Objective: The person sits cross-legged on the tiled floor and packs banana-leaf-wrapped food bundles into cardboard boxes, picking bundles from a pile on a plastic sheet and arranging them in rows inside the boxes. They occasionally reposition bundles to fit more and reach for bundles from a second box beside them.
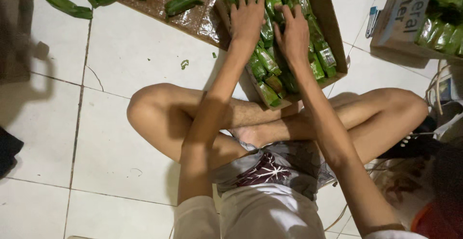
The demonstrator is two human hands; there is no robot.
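Pressing down flat, the left hand [247, 17] and right hand [292, 35] lie open-palmed, grasping nothing, on green leaf-wrapped parcels [268, 63] packed in a cardboard box [333, 31] on the floor [120, 137]. These parcels look soft, light, probably slick; best pinched mid-body.

Green leaf-wrapped parcels [270, 63] packed in box [333, 22]

A single head-worn camera looks almost straight down from the person's head onto crossed legs and the tiled floor [120, 137]. It sits close, at arm's length. The cardboard box [333, 22] lies toward the frame's top, ahead of the person. No second view shares the scene.
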